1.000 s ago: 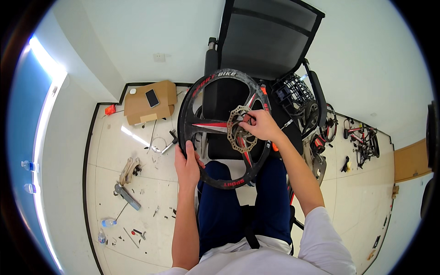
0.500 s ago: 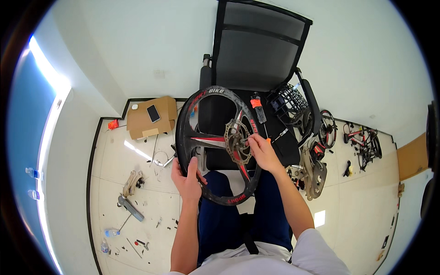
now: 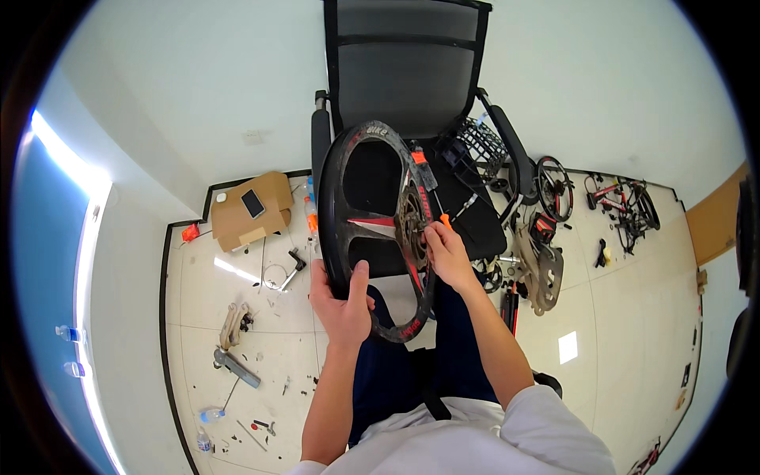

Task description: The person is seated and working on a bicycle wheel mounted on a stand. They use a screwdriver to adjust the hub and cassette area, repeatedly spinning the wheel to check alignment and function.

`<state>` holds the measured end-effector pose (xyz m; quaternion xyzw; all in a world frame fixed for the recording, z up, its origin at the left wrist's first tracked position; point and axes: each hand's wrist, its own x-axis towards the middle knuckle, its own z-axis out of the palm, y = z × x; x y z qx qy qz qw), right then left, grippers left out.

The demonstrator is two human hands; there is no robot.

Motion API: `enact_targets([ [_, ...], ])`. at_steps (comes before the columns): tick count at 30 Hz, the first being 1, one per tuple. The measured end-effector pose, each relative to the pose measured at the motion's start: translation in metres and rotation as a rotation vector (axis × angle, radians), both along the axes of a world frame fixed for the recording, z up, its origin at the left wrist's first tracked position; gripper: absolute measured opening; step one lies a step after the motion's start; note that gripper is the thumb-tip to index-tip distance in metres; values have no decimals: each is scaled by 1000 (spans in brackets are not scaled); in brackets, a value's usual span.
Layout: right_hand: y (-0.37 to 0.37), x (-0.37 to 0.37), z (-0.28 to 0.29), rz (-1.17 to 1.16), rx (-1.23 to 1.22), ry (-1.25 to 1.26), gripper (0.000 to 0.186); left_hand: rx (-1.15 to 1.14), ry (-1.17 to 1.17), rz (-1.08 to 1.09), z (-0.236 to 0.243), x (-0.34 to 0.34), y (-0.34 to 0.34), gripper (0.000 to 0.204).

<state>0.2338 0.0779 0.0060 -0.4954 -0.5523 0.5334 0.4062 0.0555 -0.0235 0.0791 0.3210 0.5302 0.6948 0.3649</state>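
A black bicycle wheel (image 3: 342, 214) with red-and-white spokes stands tilted between my hands, in front of the office chair's seat (image 3: 372, 174). My left hand (image 3: 344, 305) is closed round the lower left of its rim, thumb on the near side. Fingers of my right hand (image 3: 448, 253) pinch the axle end at the hub, beside the metal brake disc (image 3: 408, 222); my fingertips partly hide what they hold. Just above that hand, on the seat, shows an orange screwdriver handle (image 3: 446, 221). Beyond it lies a black tool with an orange band (image 3: 423, 168).
A black wire basket (image 3: 479, 146) sits on the chair's right side. To the left, a cardboard box (image 3: 229, 226) carries a phone (image 3: 252, 203). Small tools and parts litter the left floor. A folded bicycle frame (image 3: 621, 198) and a small wheel (image 3: 555, 188) are at right.
The wheel has turned more edge-on, its disc side swinging to the right, with both hands still on it. My view has shifted, so the chair now appears further left.
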Motion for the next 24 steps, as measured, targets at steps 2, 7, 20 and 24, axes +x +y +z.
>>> enact_targets([
  [2, -4, 6, -2, 0, -5, 34, 25, 13, -4, -8, 1, 4, 0, 26],
  [7, -13, 10, 1, -35, -117, 129, 23, 20, -6, -23, 0, 6, -2, 26],
  [20, -3, 1, 5, -161, 195, -112, 12, 16, 34, -39, 5, 14, -5, 27],
  [24, 0, 4, 7, -115, 161, -66, 12, 29, 43, -44, 3, 15, -5, 27],
])
